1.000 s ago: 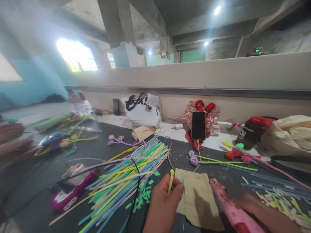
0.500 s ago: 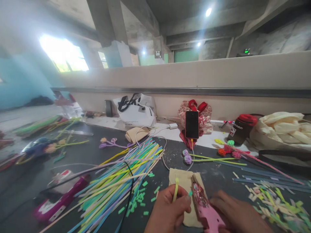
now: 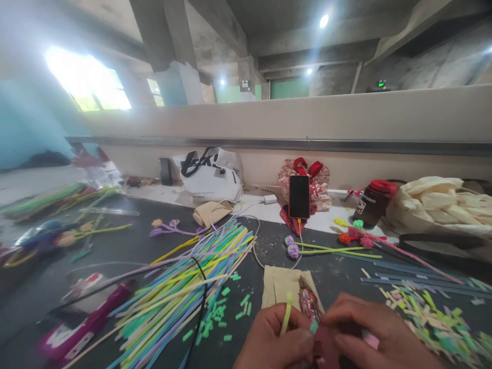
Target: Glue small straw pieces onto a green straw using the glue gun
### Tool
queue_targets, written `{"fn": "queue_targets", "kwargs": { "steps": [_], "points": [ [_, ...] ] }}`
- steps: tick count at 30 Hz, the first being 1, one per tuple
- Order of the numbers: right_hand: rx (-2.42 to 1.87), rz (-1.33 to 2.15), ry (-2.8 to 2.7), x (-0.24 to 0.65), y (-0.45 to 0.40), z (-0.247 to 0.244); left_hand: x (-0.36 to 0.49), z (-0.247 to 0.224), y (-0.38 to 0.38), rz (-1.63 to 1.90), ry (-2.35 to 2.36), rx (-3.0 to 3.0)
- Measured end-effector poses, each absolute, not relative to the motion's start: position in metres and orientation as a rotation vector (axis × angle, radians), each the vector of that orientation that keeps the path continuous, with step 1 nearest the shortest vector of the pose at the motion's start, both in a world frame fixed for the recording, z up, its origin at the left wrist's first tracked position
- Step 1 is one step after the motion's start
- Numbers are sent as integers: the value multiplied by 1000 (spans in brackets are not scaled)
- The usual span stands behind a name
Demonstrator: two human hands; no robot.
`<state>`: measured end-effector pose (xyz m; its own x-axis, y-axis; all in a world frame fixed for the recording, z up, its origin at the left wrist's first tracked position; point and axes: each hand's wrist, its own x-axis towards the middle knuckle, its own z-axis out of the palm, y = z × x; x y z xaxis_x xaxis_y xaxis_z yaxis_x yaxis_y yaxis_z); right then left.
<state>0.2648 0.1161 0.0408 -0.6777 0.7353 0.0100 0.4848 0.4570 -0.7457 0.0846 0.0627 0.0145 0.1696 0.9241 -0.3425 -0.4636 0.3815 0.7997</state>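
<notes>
My left hand (image 3: pixel 279 335) is closed round a short yellow pipe cleaner (image 3: pixel 287 312), which sticks up between its fingers. A small green pipe-cleaner piece (image 3: pixel 314 326) shows at that hand's fingertips. My right hand (image 3: pixel 365 328) has its thumb and fingers drawn together right beside the green piece; what they pinch, if anything, is hidden. Under both hands a pink glue gun (image 3: pixel 308 301) with a glittery front lies on a folded beige cloth (image 3: pixel 271 287). Most of the gun's body is covered by my right hand.
A heap of long coloured pipe cleaners (image 3: pixel 184 287) lies left, with cut green bits (image 3: pixel 215 315) beside it. A purple glue gun (image 3: pixel 84 328) is further left. Cut pieces (image 3: pixel 434 318) lie right. Behind stand a phone (image 3: pixel 299 197), purple pipe-cleaner flowers (image 3: pixel 293 250) and a dark bottle (image 3: pixel 372 205).
My right hand has moved from beside the pink glue gun up to my left fingertips. My left hand has shifted slightly right with the yellow pipe cleaner. The view has turned a little right.
</notes>
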Motion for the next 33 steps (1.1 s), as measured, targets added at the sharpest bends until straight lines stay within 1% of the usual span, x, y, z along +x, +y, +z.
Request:
{"fn": "queue_targets", "kwargs": {
  "steps": [4,7,13,17,23,26,30,33],
  "points": [
    [-1097,1253,-2216,251,113,43,88,26,62,997,910,652],
    [-1075,1298,-2200,252,114,40,90,27,62,1003,923,692],
    [-793,1122,-2369,257,114,41,90,24,62,890,1056,719],
    [-673,1090,-2423,256,116,43,89,27,62,810,1159,716],
    [-664,1011,-2437,257,113,45,88,24,63,768,1129,753],
    [-705,1034,-2435,260,113,46,90,16,64,772,1070,789],
    [-774,1029,-2392,268,120,46,93,1,68,904,874,638],
    [-775,942,-2373,270,125,44,94,-5,70,853,868,619]
  ]
}}
